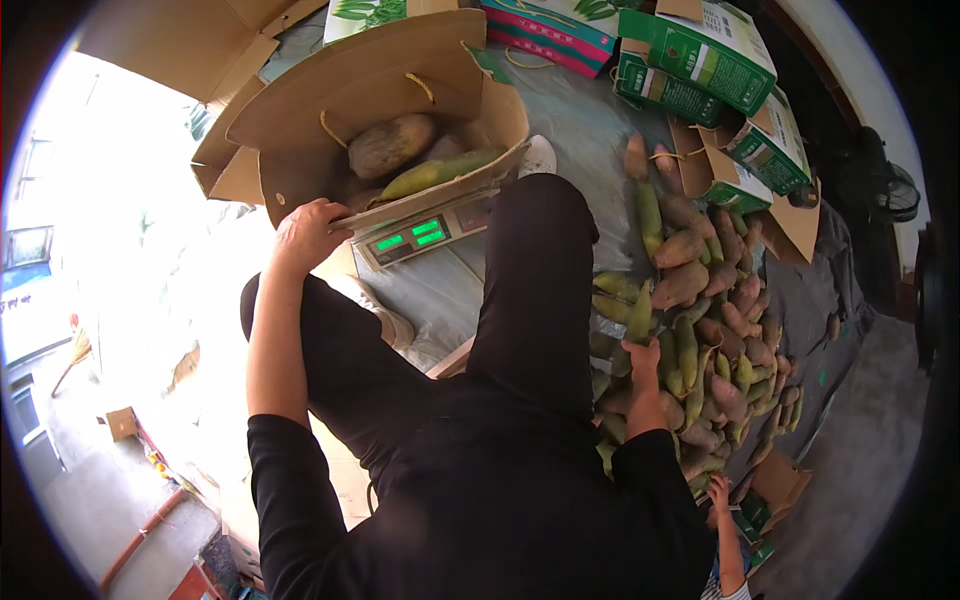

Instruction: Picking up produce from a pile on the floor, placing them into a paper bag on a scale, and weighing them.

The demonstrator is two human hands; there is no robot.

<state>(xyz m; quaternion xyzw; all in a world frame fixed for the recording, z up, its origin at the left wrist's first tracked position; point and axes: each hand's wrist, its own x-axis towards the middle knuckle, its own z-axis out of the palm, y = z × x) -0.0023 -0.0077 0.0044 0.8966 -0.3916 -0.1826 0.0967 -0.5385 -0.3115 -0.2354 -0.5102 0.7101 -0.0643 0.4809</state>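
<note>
My left hand (308,236) grips the near left rim of an open cardboard box (375,75), its fingers curled over the edge. The box has rope handles and rests on a digital scale (410,238) with lit green displays. Inside lie a brown root (392,146) like a large sweet potato and a long green radish (440,175); the rest of its contents is partly hidden. Over the heap at my right, my right hand (643,368) is closed around the lower end of another green radish (640,312), which points away from me.
A big heap of green radishes and pinkish-brown roots (682,285) spreads at my right on plastic sheeting (580,120). Green and white cartons (700,60) stand beyond it. Another person's hand (719,492) reaches in at the lower right. A black fan (885,185) stands far right.
</note>
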